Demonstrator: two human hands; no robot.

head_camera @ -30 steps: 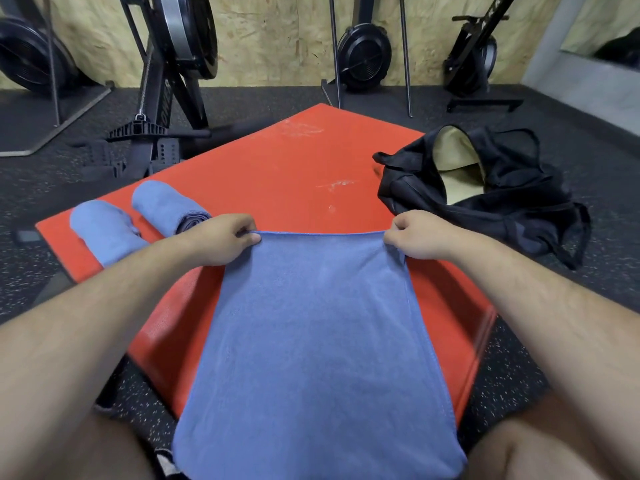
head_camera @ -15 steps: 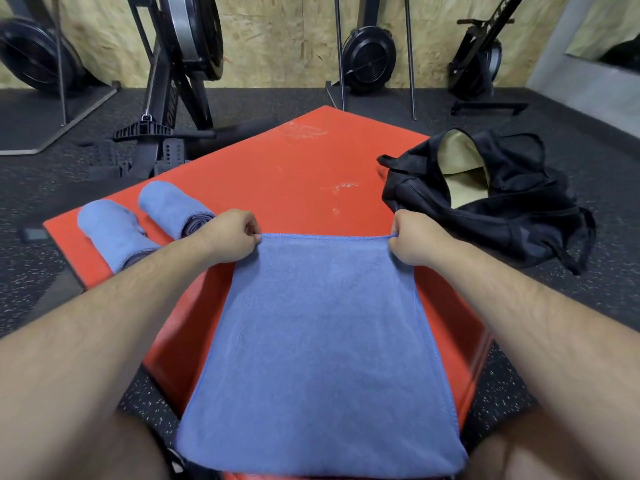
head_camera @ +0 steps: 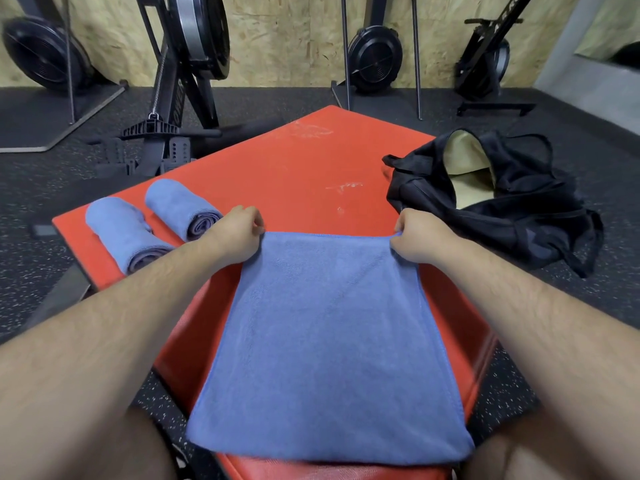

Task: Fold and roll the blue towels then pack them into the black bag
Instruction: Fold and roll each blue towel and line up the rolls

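A blue towel lies flat and stretched lengthwise on the red mat, its near edge close to my legs. My left hand pinches its far left corner and my right hand pinches its far right corner. Two rolled blue towels lie side by side on the mat's left part, just beyond my left hand. The black bag sits open on the floor at the mat's right edge, its pale lining showing.
Black gym machines stand on the dark speckled floor behind and left of the mat. More equipment lines the wooden back wall. A flat dark plate lies on the floor at the left of the mat.
The towel has slid away from me across the mat; its near edge, which hung over the mat's front, now lies on the mat. Both hands kept their pinch on the far corners.
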